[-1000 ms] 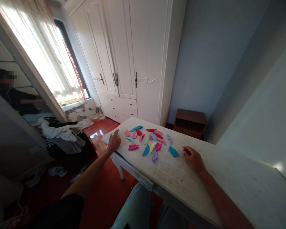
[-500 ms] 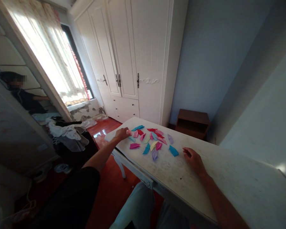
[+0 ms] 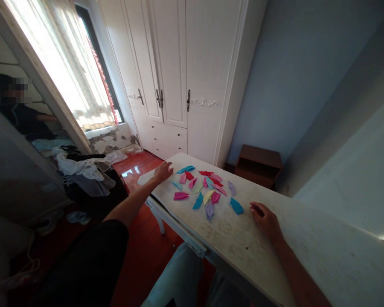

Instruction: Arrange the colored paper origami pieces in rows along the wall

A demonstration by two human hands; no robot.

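Several small folded paper pieces (image 3: 202, 187) in pink, red, blue, yellow and purple lie scattered on the far half of a white table (image 3: 307, 247). My left hand (image 3: 163, 172) rests at the table's far left end, just left of a blue piece (image 3: 184, 169). Its fingers are held together and curved down; what is under them is hidden. My right hand (image 3: 267, 221) rests on the table with its fingers curled under and nothing visible in them. It is right of another blue piece (image 3: 237, 207).
A white wardrobe (image 3: 179, 76) stands behind the table and a small brown nightstand (image 3: 258, 164) sits by the blue wall. Clothes are piled on a dark stand (image 3: 86, 179) at left. Another person (image 3: 19, 115) sits by the bright window. The floor is red wood.
My left hand went from lying flat at the table's edge to a pink piece, then moved farther along the table; that pink piece is no longer visible. My right hand stayed put.
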